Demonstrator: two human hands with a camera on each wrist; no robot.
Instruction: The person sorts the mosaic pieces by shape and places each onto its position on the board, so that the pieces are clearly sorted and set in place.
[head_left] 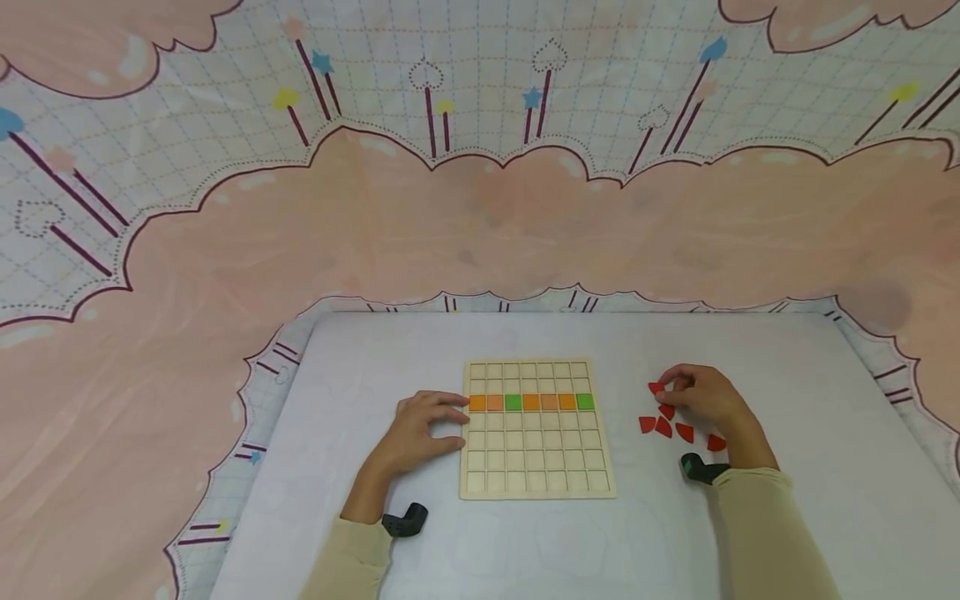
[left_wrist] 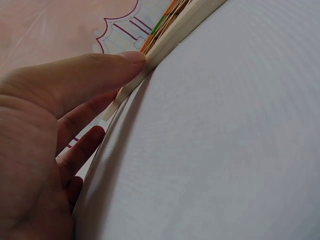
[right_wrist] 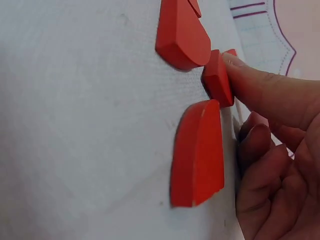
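Observation:
A square wooden board (head_left: 544, 490) with a grid of cells lies flat, one row filled with orange, peach and green squares. At its left edge, the left hand (head_left: 420, 429) touches the rim with spread fingers; in the left wrist view the thumb of this hand (left_wrist: 65, 100) rests on the board's edge (left_wrist: 170, 45). Right of the board, the right hand (head_left: 708, 396) pinches a red piece (head_left: 656, 387) between thumb and forefinger. In the right wrist view the hand (right_wrist: 280, 145) partly hides that piece, and other red pieces (right_wrist: 200, 155) lie close by.
Several wedge-like red pieces (head_left: 684, 432) lie on the white table (head_left: 525, 550) below and beside the right hand. Each wrist wears a black device (head_left: 405, 521). A patterned pink and white cloth (head_left: 450, 225) stretches behind and around the table.

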